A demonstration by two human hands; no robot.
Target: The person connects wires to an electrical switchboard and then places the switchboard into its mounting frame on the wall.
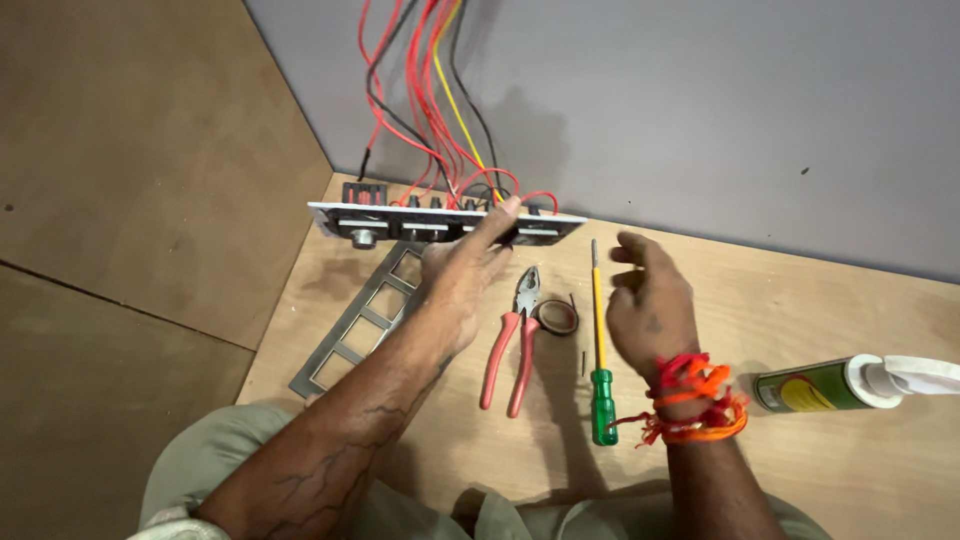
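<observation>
Red-handled steel pliers (512,340) lay beside a yellow-shafted, green-handled screwdriver (600,345); red, black and yellow wires (425,95) rose above; orange-red wrist threads (695,400) showed.

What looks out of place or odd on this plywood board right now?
The switch panel stands on edge against the grey wall, loose red, black and yellow wires hanging into its back, its frame plate lying detached beside it. The left hand touches the panel. Nothing looks spilled.
</observation>
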